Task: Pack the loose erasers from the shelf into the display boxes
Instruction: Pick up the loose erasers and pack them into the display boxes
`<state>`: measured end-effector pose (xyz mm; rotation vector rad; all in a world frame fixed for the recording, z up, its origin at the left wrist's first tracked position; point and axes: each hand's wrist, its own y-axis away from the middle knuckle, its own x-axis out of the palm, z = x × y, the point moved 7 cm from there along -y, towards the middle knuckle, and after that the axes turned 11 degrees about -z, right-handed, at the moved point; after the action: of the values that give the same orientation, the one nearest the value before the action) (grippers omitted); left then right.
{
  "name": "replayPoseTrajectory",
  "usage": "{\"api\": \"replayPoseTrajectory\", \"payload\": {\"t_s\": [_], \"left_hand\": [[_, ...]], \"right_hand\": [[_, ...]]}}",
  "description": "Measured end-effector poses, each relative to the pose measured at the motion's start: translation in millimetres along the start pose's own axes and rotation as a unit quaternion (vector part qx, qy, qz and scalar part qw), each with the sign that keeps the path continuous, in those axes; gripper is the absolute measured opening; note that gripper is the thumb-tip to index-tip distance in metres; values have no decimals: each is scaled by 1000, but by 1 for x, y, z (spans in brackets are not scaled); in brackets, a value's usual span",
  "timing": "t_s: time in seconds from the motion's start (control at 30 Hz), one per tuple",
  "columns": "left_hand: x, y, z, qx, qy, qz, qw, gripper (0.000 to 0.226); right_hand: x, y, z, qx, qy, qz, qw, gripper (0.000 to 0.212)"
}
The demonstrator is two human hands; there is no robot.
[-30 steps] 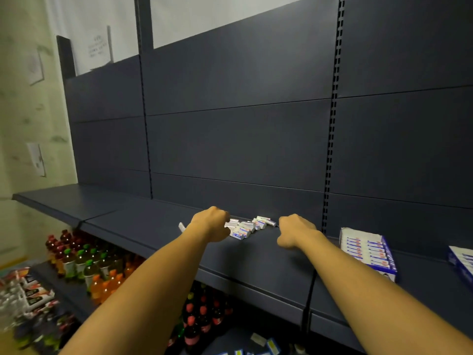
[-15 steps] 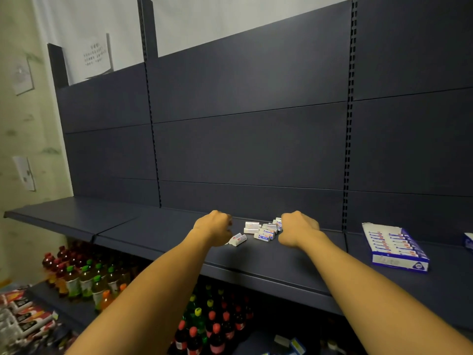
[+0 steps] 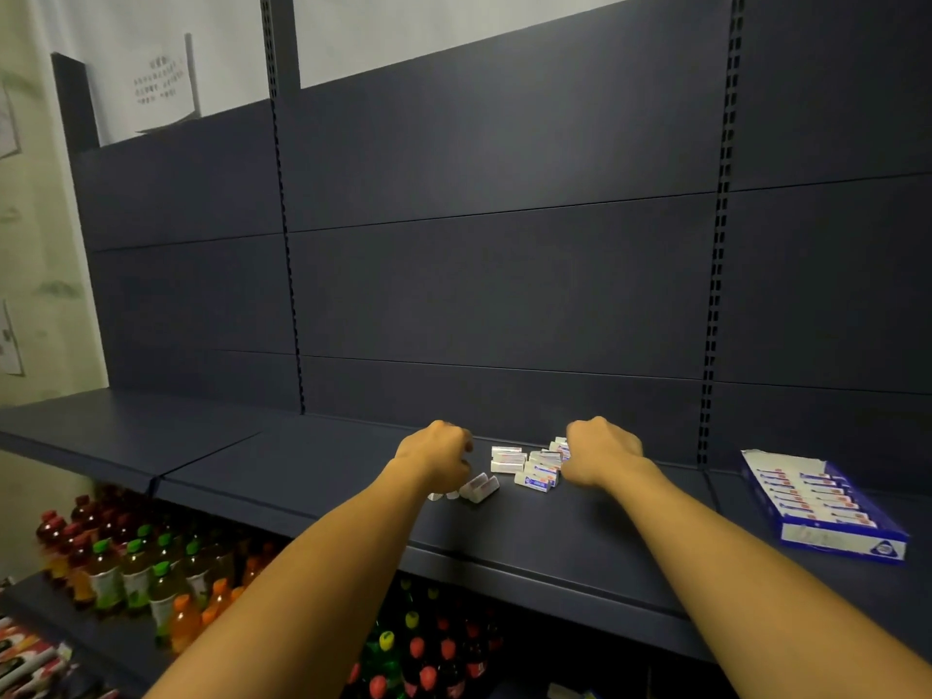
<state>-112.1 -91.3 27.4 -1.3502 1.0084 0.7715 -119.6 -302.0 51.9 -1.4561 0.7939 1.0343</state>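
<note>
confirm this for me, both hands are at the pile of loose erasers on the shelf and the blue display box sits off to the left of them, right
Not quite. In the head view the left hand and right hand do flank the loose erasers on the shelf, but the blue display box sits off to their right, not their left.

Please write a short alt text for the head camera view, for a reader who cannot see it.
Two bare hands, the left hand and the right hand, reach onto a dark shelf on either side of a small pile of loose erasers. An open display box lies on the shelf further right; drink bottles stand below.
</note>
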Motion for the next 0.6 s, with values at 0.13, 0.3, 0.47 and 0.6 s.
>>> {"api": "replayPoseTrajectory", "payload": {"t_s": [0.13,0.3,0.47,0.6], "left_hand": [[11,-29,11,19,-7,4,1000,39],[22,-71,23,23,15,-4,1000,33],[49,-98,27,9,69,1,998,30],[74,-111,29,17,89,12,996,31]], "right_hand": [[15,-32,3,11,-16,2,1000,16],[35,-71,0,25,-42,-7,999,21],[56,-103,-9,35,-67,-15,997,32],[69,-116,-13,47,-94,-26,994,36]]}}
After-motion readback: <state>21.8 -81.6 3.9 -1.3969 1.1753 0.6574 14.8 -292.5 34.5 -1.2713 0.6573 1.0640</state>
